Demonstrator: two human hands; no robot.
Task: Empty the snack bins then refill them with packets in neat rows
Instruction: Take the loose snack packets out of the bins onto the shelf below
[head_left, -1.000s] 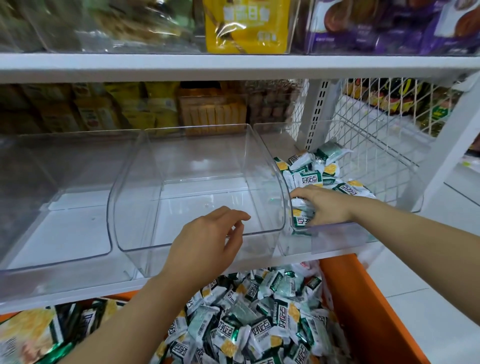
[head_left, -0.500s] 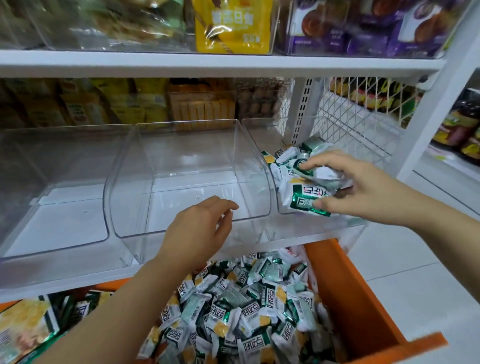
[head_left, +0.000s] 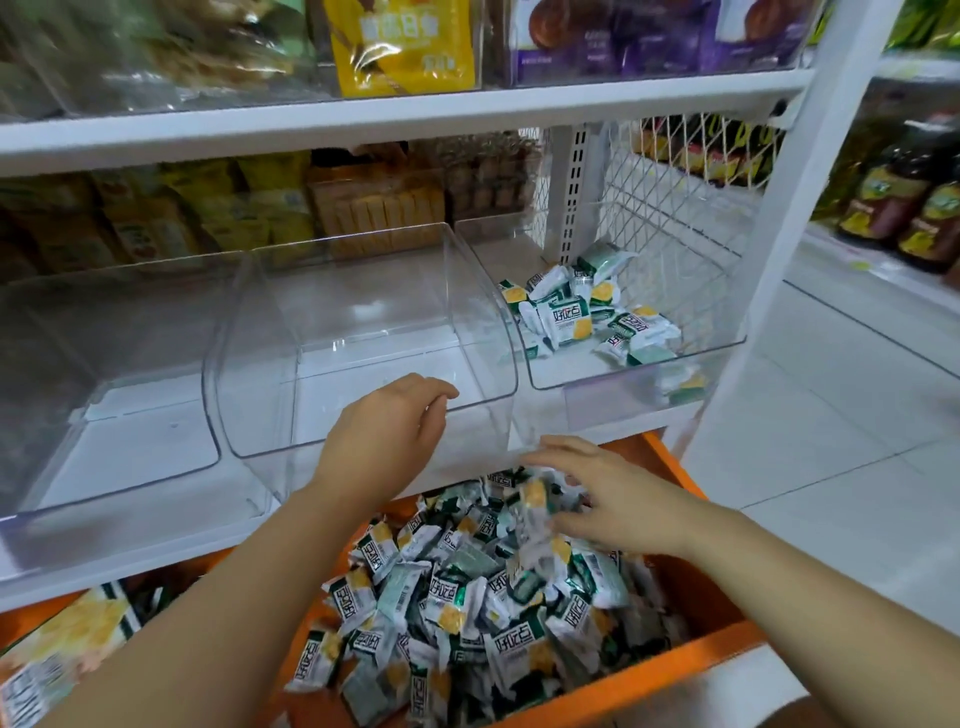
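Observation:
Three clear plastic bins stand side by side on the white shelf. The left bin (head_left: 104, 332) and the middle bin (head_left: 363, 291) hold nothing. The right bin (head_left: 717, 345) holds several green-and-white snack packets (head_left: 563, 317). My left hand (head_left: 384, 434) rests with loosely curled fingers at the front lip of the middle bin and holds nothing. Below the shelf an orange crate (head_left: 691, 652) is heaped with the same packets (head_left: 467, 597). My right hand (head_left: 602, 493) hovers with spread fingers over the top of that heap, where blurred packets are dropping from it.
A large yellow-and-green snack bag (head_left: 62, 644) lies at the crate's left end. The shelf above carries a yellow bag (head_left: 400, 41) and purple boxes (head_left: 649, 36). A white wire mesh panel (head_left: 670, 197) closes the shelf's right side. Bottles (head_left: 893, 208) stand on a far shelf.
My right hand carried a handful of packets out of the right bin, moved down over the orange crate and opened, letting them drop. My left hand stayed at the middle bin.

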